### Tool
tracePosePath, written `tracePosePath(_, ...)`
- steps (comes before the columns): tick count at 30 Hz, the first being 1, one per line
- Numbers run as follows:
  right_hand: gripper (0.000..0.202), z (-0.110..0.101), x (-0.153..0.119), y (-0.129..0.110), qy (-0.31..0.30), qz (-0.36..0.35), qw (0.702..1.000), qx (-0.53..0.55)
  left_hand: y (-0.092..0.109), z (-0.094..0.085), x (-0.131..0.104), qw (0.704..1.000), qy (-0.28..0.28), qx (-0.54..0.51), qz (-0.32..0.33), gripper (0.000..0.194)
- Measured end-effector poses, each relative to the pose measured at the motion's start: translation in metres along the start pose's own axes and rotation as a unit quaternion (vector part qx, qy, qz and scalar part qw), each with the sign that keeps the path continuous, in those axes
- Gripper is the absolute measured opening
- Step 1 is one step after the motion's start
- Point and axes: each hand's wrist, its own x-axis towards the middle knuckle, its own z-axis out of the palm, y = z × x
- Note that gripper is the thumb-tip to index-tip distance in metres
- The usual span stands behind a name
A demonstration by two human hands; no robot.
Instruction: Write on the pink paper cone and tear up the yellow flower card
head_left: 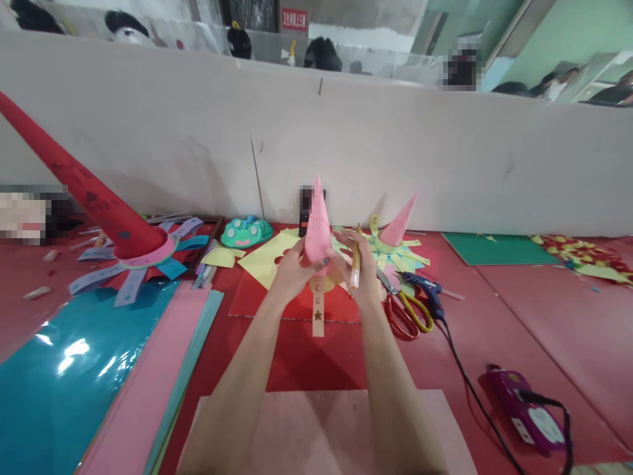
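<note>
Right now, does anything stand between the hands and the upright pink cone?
Nothing visible does: the left hand and right hand are already on the pink cone. The yellow stick in the right hand sits beside the cone.

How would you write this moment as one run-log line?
left hand: holds pink cone | right hand: holds yellow pencil-like tool, fingertips at cone | scissors, glue gun: on red table

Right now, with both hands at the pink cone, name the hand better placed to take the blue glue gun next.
Right, most likely: the blue glue gun lies nearer the right hand, while the left hand is across the pink cone. The right hand does hold a yellow pen, though.
</note>
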Motion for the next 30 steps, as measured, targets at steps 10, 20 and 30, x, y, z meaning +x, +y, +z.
tracePosePath(10,0.043,-0.017,-0.001,0.009,-0.101,0.061,0.992,0.049,0.009,0.003,-0.008,0.995,-0.102,-0.012,-0.012,0.054)
tracePosePath(20,0.04,-0.001,-0.001,0.011,0.073,0.073,0.995,0.006,0.002,0.016,-0.009,0.995,0.017,0.093,-0.007,0.084)
tracePosePath(30,0.047,0.0,-0.002,0.012,0.107,0.147,0.969,0.165,0.013,0.022,-0.01,0.974,0.039,0.22,0.042,0.079)
